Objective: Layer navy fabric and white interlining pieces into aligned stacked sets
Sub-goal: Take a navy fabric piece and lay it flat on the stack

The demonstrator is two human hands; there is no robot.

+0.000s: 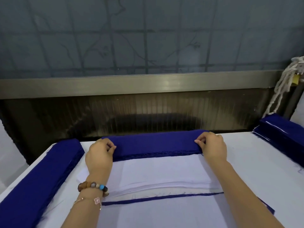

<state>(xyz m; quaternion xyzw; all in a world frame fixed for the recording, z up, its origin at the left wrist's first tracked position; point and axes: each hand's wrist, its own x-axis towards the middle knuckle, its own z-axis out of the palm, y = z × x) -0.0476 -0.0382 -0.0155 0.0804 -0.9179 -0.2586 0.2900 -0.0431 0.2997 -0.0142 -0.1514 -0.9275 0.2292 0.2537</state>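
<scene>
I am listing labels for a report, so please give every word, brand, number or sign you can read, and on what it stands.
There is no readable text in this picture.
The navy fabric and white interlining show no print or label.
The padlock at the right edge is too small and blurred to read.
</scene>
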